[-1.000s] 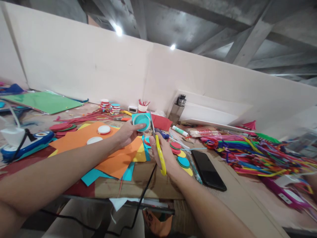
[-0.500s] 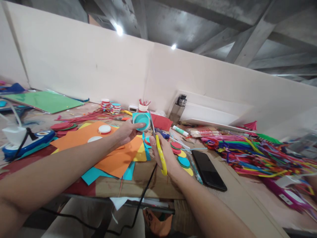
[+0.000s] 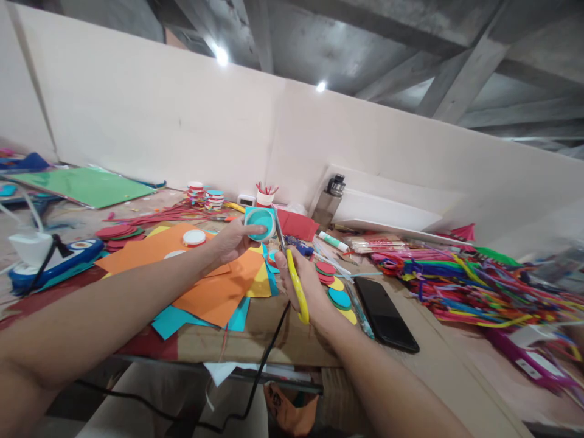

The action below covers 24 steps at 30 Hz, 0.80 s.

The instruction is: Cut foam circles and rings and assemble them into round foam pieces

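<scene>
My left hand (image 3: 232,240) pinches a round white lid with a teal paper piece (image 3: 260,221) against it, held up above the table. My right hand (image 3: 303,286) grips yellow-handled scissors (image 3: 294,280); their blades point up and meet the right edge of the teal piece. Under both hands lie orange paper sheets (image 3: 214,286), with teal and yellow sheets beneath them. Cut paper circles (image 3: 332,283) in red, green, teal and yellow lie just right of my right hand.
A black phone (image 3: 385,314) lies right of the circles, beyond it a heap of coloured strips (image 3: 474,286). A blue glue gun (image 3: 55,258), a green sheet (image 3: 86,185), a white lid (image 3: 194,237) and stacked lids (image 3: 205,198) are left; a bottle (image 3: 331,198) stands at the wall.
Almost nothing differs; my left hand has turned the teal piece a little against the scissor blades, and the view has shifted slightly.
</scene>
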Tool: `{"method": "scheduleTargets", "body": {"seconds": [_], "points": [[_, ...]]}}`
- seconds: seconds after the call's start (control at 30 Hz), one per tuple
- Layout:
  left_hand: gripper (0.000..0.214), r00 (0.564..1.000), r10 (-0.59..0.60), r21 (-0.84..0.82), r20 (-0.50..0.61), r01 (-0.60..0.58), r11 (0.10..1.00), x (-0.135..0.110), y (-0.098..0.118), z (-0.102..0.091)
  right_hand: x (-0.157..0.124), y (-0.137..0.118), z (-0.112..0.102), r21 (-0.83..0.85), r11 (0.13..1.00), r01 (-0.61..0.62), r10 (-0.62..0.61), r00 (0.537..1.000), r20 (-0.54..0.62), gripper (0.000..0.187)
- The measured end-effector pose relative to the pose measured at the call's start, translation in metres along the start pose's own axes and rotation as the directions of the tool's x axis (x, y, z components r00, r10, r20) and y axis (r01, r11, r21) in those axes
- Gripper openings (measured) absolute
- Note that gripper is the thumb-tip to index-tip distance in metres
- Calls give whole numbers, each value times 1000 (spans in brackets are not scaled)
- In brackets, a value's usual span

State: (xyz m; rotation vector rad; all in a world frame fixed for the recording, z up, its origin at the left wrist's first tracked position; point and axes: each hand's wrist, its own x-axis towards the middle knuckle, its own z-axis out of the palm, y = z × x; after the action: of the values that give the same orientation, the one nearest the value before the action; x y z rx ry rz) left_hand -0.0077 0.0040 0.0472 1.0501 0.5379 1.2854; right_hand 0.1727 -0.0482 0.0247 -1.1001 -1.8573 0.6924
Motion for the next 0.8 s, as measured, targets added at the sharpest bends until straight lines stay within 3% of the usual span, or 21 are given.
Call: {"method": "scheduleTargets", "body": {"seconds": [0.27, 0.53, 0.8], "points": [[27, 993, -21, -187, -113, -1, 982, -1, -14, 7, -1, -2, 1, -31, 999, 19, -19, 1000, -2, 34], [30, 997, 17, -155, -70, -28, 988, -5, -16, 15, -1, -11, 3, 4, 992, 125, -124, 991, -42, 27], [29, 997, 24, -112, -76, -32, 993, -8, -15, 17, -3, -13, 0, -5, 998, 66, -67, 997, -31, 27]]}}
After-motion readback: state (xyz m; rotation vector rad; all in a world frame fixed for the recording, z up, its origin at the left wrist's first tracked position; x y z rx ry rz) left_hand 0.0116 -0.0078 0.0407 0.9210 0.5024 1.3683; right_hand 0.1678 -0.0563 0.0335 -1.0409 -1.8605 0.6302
